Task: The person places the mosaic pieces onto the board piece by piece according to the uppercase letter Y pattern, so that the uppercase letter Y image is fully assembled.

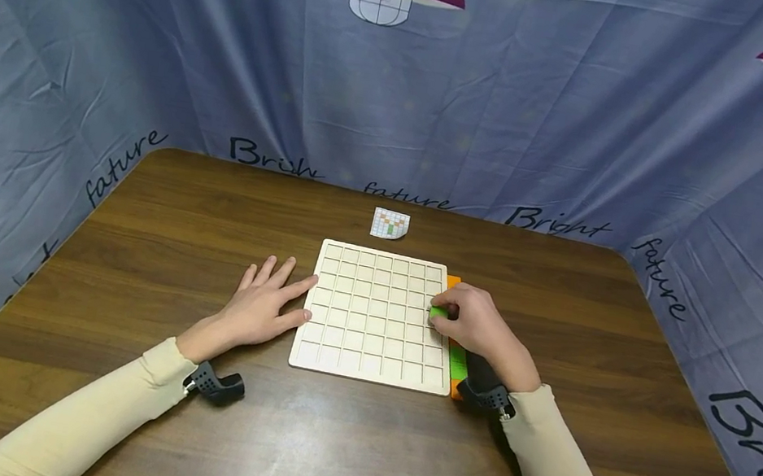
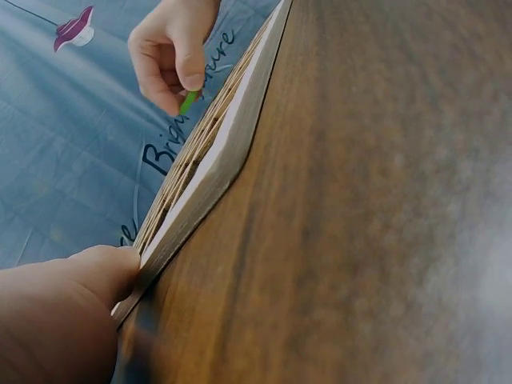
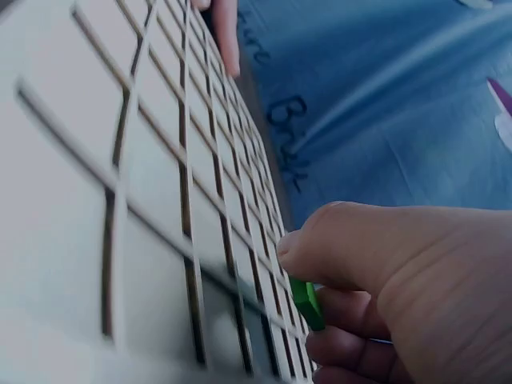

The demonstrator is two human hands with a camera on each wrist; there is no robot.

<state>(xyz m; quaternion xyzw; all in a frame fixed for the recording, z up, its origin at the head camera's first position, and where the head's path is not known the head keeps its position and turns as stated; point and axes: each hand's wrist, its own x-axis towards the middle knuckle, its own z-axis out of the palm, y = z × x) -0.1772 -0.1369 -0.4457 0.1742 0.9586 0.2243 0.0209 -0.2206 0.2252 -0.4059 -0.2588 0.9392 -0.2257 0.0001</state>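
Note:
A pale wooden board (image 1: 376,324) with a grid of square recesses lies on the table. At its left edge my left hand (image 1: 254,311) rests with fingers spread, thumb and forefinger against the rim. My right hand (image 1: 480,323) pinches a small green tile (image 1: 439,312) between thumb and fingers over the board's right side. In the right wrist view the green tile (image 3: 306,304) is held tilted, close over the grid. From the left wrist view, the tile's lower edge pokes out below the fingertips, just above the board's surface.
Green pieces (image 1: 457,362) and orange pieces (image 1: 453,281) lie along the board's right edge, partly hidden by the right hand and wrist. Behind the board lies a small paper card (image 1: 390,224) printed with a coloured grid. Blue curtains (image 1: 430,114) hang around the wooden table (image 1: 333,461).

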